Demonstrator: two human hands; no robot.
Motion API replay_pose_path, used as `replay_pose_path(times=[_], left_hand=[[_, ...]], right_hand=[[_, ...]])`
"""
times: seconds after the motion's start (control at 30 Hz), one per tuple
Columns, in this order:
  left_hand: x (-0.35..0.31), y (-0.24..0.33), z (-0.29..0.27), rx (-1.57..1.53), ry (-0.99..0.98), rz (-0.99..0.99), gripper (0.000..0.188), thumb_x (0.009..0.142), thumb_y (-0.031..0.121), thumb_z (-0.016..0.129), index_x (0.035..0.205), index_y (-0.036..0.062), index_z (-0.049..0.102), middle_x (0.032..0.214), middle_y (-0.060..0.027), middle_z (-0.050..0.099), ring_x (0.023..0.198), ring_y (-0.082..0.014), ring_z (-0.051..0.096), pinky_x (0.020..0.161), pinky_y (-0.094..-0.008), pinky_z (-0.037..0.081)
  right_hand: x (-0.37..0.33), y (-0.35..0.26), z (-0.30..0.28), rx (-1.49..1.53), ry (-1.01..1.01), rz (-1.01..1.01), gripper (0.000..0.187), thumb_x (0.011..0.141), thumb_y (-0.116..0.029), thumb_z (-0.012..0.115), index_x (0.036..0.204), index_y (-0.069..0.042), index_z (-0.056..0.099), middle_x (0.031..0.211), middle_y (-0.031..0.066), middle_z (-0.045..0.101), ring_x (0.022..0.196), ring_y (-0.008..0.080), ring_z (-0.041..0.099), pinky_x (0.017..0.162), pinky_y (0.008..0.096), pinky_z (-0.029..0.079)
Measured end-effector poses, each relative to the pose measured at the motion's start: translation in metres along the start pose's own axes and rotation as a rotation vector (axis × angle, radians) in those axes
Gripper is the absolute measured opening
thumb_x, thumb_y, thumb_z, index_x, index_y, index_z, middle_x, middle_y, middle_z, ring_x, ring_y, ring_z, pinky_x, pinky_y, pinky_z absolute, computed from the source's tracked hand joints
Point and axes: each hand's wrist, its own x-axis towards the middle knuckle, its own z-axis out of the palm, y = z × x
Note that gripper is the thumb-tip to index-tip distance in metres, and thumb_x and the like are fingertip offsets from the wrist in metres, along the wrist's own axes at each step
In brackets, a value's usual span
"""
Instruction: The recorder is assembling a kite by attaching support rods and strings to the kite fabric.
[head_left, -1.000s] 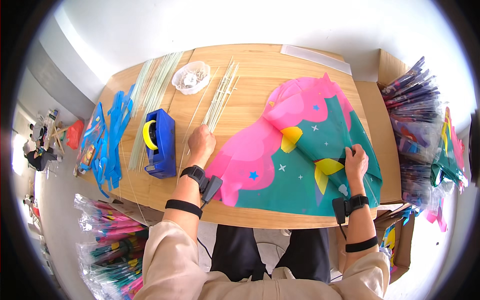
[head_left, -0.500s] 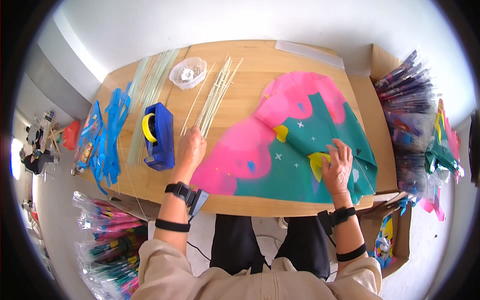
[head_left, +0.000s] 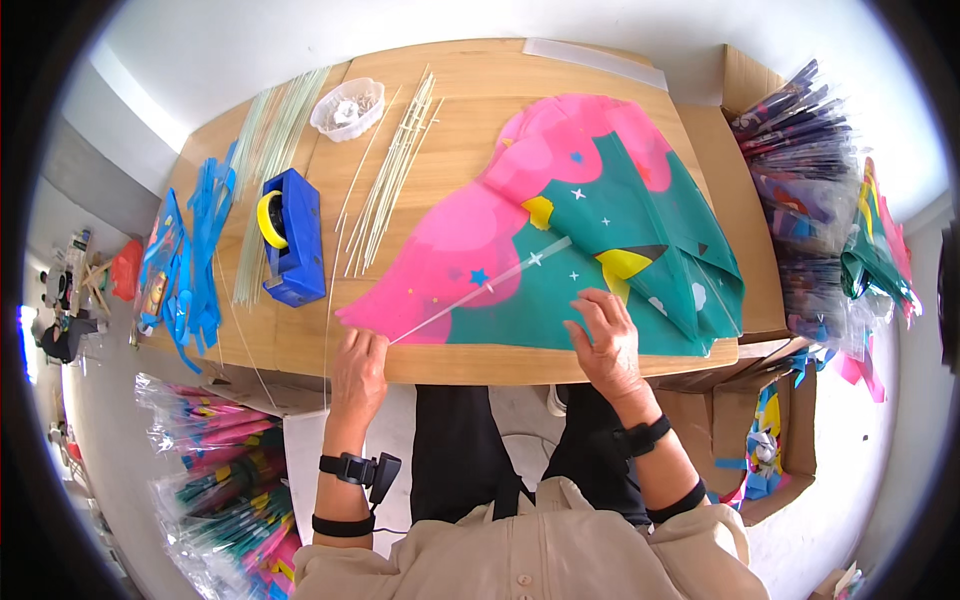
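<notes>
My left hand is closed at the table's near edge, by the tip of the pink part of a printed cloth. From its fingers a thin pale stick, blurred, slants up and right over the cloth. The cloth is pink and green with stars and yellow patches, its right side folded over in layers. Over the green part's near edge, my right hand is open, fingers curved and apart, with nothing visible in it. Several loose pale sticks lie left of the cloth.
A blue tape dispenser stands left, near blue strips and a sheaf of pale rods. Behind it sits a clear plastic tub. Plastic-wrapped packets fill a cardboard box at right; more wrapped bundles stand below left.
My left hand has moved from the loose sticks toward the near edge, now with a stick in it. My right hand has lifted off the cloth and shifted left and nearer. The view has shifted.
</notes>
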Motion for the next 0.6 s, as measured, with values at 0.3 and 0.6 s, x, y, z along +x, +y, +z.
replay_pose_path(times=[0.3, 0.6], left_hand=[[0.012, 0.010, 0.005, 0.025, 0.080, 0.068, 0.016, 0.070, -0.005, 0.054, 0.084, 0.0018, 0.058, 0.078, -0.0093, 0.051, 0.080, -0.0272, 0.049, 0.068, -0.0378, 0.044], [0.022, 0.018, 0.025, 0.004, 0.103, 0.083, 0.013, 0.070, -0.001, 0.055, 0.082, 0.0048, 0.058, 0.076, -0.0074, 0.048, 0.078, -0.0257, 0.049, 0.065, -0.0375, 0.043]], right_hand=[[0.004, -0.009, 0.012, -0.090, -0.067, -0.030, 0.031, 0.068, -0.012, 0.071, 0.097, -0.007, 0.063, 0.103, 0.0074, 0.057, 0.094, 0.0274, 0.052, 0.079, 0.0391, 0.042], [0.005, -0.001, 0.035, -0.021, -0.168, 0.008, 0.017, 0.067, -0.011, 0.070, 0.080, -0.009, 0.060, 0.083, 0.0041, 0.056, 0.086, 0.0247, 0.054, 0.071, 0.0383, 0.040]])
